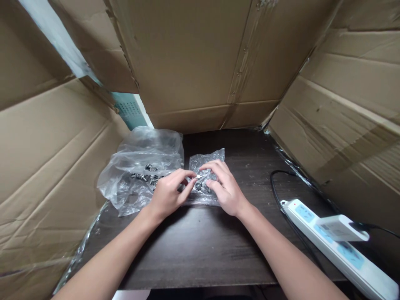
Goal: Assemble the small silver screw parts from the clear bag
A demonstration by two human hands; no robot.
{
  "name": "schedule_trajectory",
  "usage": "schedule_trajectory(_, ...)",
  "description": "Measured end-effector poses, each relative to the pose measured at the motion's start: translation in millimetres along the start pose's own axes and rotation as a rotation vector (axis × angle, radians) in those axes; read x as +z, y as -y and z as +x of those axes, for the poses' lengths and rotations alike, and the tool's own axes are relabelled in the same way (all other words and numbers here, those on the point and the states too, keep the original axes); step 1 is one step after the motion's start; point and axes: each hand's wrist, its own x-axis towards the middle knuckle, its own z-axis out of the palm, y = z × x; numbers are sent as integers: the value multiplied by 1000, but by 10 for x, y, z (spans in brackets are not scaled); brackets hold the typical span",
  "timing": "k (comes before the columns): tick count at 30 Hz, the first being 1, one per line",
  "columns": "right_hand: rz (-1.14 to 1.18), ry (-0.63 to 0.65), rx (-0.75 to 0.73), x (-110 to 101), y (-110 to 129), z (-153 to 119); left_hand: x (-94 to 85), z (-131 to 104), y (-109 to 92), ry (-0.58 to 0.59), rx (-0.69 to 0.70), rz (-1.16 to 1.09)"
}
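My left hand [173, 188] is closed in a pinch, with a small shiny metal piece [198, 177] at its fingertips; its exact kind is too small to tell. Facing it, my right hand [225, 186] has its thumb and fingers apart, with nothing visible between them. Both hands are over a small clear plastic bag [203, 159], on which a few dark metal parts [198, 186] lie. Left of my left hand, a larger clear plastic bag [156, 143] holds several small metal parts [142, 176], partly hidden by the film and my hand.
A white power strip [331, 246] with a white plug-in adapter [342, 228] lies at the right. A black cable [273, 187] loops beside it on the dark table [193, 246]. Cardboard walls [193, 62] enclose the back and both sides.
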Motion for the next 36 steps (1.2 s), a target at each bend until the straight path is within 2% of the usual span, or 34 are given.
schedule_trajectory(5, -18, 34, -24, 4, -9, -4, 3, 1, 0, 1, 8, 8)
schedule_trajectory(10, 59, -83, -96, 2, 4, -5, 8, 3, -2, 19, -5, 14)
schedule_trajectory(15, 9, -153, -69, 39, -1, 4, 6, 3, -6, 17, -21, 9)
schedule_trajectory(24, -130, -42, -4, 59, -53, 6, 13, -9, 16, 18, -4, 5)
schedule_trajectory(28, -84, -64, 13, 52, -50, 15, 11, 2, 15, 27, -11, -7)
schedule_trajectory(36, -90, -5, 2, 51, -19, 22, 7, -3, 19, 25, -29, -18)
